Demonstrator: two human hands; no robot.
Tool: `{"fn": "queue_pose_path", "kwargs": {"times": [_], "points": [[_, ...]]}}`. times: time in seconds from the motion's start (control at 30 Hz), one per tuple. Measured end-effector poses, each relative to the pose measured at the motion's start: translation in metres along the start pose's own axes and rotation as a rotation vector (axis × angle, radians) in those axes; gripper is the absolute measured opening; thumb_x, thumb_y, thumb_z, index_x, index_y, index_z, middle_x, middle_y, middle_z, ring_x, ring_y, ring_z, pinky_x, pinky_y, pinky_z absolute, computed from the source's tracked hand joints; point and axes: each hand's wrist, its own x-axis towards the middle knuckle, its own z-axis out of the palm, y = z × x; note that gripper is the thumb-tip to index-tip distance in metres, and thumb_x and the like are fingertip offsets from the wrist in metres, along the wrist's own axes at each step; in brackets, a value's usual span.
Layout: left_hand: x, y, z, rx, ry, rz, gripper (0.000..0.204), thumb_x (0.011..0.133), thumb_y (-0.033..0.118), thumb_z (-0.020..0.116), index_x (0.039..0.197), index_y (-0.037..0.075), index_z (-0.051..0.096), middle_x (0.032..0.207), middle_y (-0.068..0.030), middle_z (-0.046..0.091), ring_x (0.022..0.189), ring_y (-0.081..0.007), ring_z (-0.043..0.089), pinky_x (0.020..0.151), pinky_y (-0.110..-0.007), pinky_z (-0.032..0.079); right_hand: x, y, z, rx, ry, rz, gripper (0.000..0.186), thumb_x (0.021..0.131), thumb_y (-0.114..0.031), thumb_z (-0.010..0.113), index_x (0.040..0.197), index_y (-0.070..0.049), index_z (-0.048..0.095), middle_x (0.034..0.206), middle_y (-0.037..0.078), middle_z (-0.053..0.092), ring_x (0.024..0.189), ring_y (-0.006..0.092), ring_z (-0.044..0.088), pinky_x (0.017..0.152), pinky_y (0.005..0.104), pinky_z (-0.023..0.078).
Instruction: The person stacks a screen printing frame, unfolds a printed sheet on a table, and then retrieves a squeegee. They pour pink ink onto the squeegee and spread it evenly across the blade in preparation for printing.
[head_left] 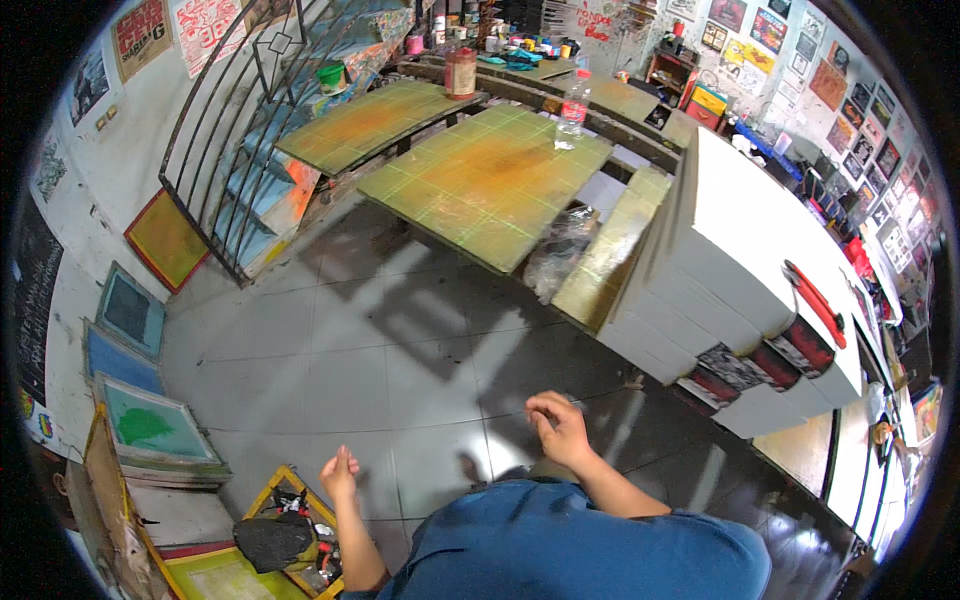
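Note:
My left hand (341, 474) is raised at the lower centre, its fingers curled together with nothing visible in them. To its right, my right hand (562, 430) hovers over the tiled floor, fingers loosely bent and the thumb apart, holding nothing. Neither touches anything. Nearest my left hand is a yellow-framed tray (268, 487) with a dark bundle and small tools. Ahead of my hands stands a yellow-green gridded board (490, 180), with a clear plastic bottle (573, 108) at its far right corner. A tall stack of white sheets or boxes (720, 270) rises at the right.
Red-handled cutters (817, 305) lie on the white stack. A second gridded board (375, 122) carries a reddish bottle (460, 75). Stairs with a black railing (190, 170) stand at left; framed screens (155, 425) lean by the wall. A plastic bag (562, 255) hangs between boards.

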Motion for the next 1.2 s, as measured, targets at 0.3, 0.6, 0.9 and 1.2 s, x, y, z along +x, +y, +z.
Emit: {"fn": "queue_pose_path", "kwargs": {"times": [0.3, 0.6, 0.9, 1.2], "points": [[0.113, 0.032, 0.024, -0.005, -0.051, -0.21, 0.028, 0.081, 0.029, 0.06, 0.089, 0.002, 0.059, 0.074, -0.0054, 0.062, 0.059, -0.0105, 0.057, 0.049, -0.02, 0.039, 0.142, -0.004, 0.077, -0.113, -0.003, -0.11, 0.014, 0.073, 0.005, 0.057, 0.085, -0.001, 0.058, 0.081, 0.008, 0.059, 0.07, 0.014, 0.057, 0.063, 0.0239, 0.045], [0.327, 0.099, 0.091, 0.225, -0.265, -0.392, 0.033, 0.08, 0.028, 0.063, 0.098, 0.001, 0.058, 0.081, -0.0078, 0.062, 0.066, -0.0141, 0.059, 0.053, -0.022, 0.041, 0.329, 0.017, 0.224, -0.011, -0.003, -0.075, 0.009, 0.073, -0.001, 0.061, 0.082, 0.0, 0.061, 0.074, 0.009, 0.061, 0.065, 0.0171, 0.059, 0.061, 0.0256, 0.046], [0.467, -0.051, -0.143, 0.864, 0.078, -0.652, 0.033, 0.078, 0.033, 0.051, 0.103, 0.013, 0.056, 0.088, -0.0098, 0.06, 0.079, -0.029, 0.057, 0.065, -0.042, 0.045, 0.539, 0.013, 0.472, 0.141, -0.528, -0.193, 0.016, 0.075, -0.005, 0.06, 0.091, -0.001, 0.059, 0.075, 0.01, 0.06, 0.066, 0.0159, 0.058, 0.062, 0.0261, 0.046], [0.719, 0.076, -0.171, 0.783, 0.157, -0.812, 0.029, 0.08, 0.029, 0.054, 0.094, 0.004, 0.056, 0.075, -0.0111, 0.058, 0.066, -0.026, 0.056, 0.054, -0.038, 0.044, 0.726, 0.106, 0.695, -0.257, -0.705, 0.138, 0.027, 0.078, -0.02, 0.059, 0.1, -0.004, 0.057, 0.082, 0.01, 0.062, 0.072, 0.0182, 0.059, 0.067, 0.031, 0.047]]}}
